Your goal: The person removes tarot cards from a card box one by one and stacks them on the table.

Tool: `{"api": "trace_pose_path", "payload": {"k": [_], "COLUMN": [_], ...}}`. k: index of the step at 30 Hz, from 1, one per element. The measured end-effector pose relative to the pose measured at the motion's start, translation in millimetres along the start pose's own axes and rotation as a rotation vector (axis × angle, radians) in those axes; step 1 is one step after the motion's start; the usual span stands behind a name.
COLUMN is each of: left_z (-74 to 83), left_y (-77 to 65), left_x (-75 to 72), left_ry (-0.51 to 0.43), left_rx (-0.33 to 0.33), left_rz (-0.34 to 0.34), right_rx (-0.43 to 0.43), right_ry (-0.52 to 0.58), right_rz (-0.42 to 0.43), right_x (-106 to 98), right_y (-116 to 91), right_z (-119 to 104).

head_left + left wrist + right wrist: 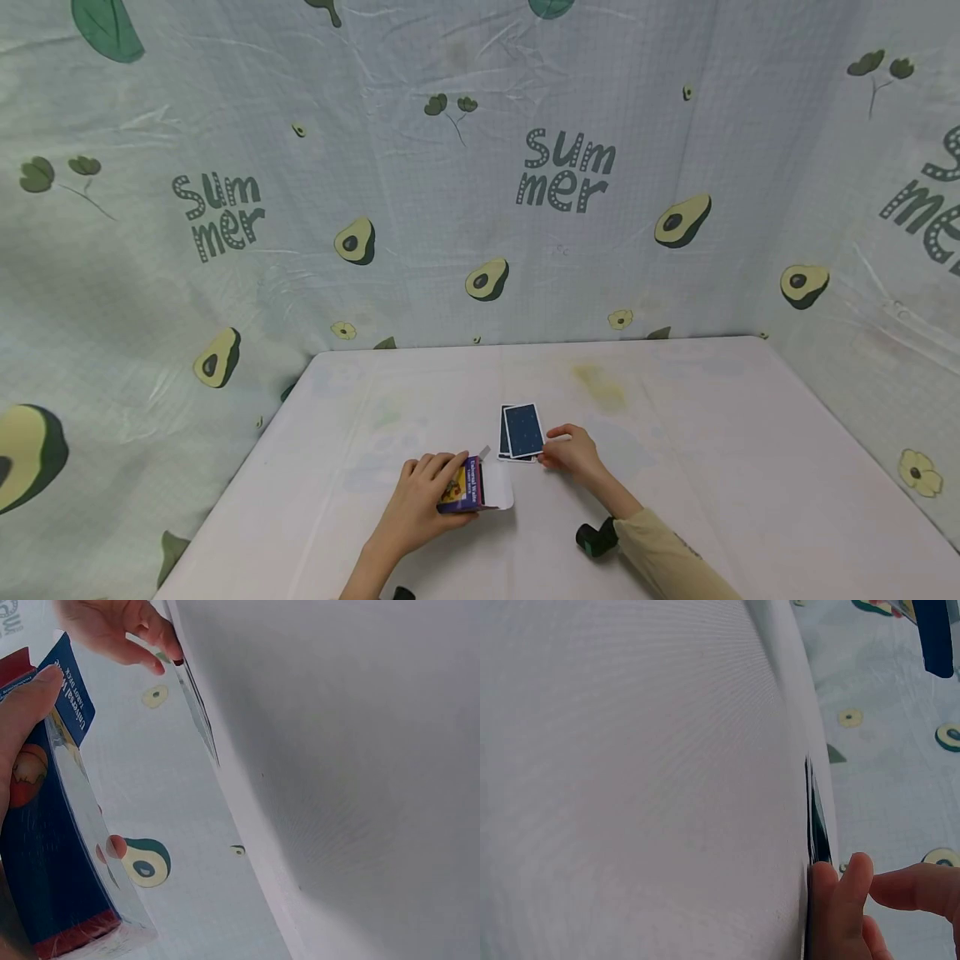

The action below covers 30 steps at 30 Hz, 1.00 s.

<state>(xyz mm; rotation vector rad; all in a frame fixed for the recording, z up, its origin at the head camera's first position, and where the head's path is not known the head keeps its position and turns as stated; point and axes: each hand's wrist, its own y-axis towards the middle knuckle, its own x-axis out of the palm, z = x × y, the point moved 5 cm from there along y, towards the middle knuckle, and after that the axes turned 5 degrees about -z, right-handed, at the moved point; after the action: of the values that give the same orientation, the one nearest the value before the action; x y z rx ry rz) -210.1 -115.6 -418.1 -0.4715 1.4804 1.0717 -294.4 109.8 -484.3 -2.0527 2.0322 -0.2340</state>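
My left hand (pixel 427 500) grips a tarot card box (pixel 467 485), fingers over the top and thumb along the near side. Its flap stands open toward the right. In the left wrist view the box (pixel 56 847) looks dark blue with red ends, its lettering partly readable. Just beyond the box, a few dark-blue-backed cards (pixel 524 431) lie slightly fanned on the table. At their right edge is my right hand (pixel 576 454), its fingers loosely bent. Fingertips touch the edge of the cards (pixel 820 829) in the right wrist view; no pinch shows.
A white-covered table (pixel 675 417) spreads under both hands. Behind and beside it hangs a pale cloth (pixel 420 183) printed with avocados and lettering. A black strapped device (pixel 596 538) sits at the right wrist, near the sleeve (pixel 663 550).
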Motion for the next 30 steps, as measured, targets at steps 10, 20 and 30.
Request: {"api": "trace_pose_path", "payload": {"k": [10, 20, 30], "left_z": [-0.2, -1.7, -1.9], "left_y": [-0.8, -2.0, 0.2], "left_x": [0.1, 0.6, 0.8], "left_ry": [-0.01, -0.01, -0.005], "left_rx": [-0.009, -0.024, -0.009], "left_rz": [0.002, -0.021, 0.006], "right_rx": [-0.01, -0.013, -0.076], "right_ry": [-0.094, -0.073, -0.073], "right_rz": [0.025, 0.021, 0.007], "right_x": [-1.7, -6.5, -7.7], "right_y": [-2.7, -7.1, -14.6], "right_z": [-1.6, -3.2, -8.2]}}
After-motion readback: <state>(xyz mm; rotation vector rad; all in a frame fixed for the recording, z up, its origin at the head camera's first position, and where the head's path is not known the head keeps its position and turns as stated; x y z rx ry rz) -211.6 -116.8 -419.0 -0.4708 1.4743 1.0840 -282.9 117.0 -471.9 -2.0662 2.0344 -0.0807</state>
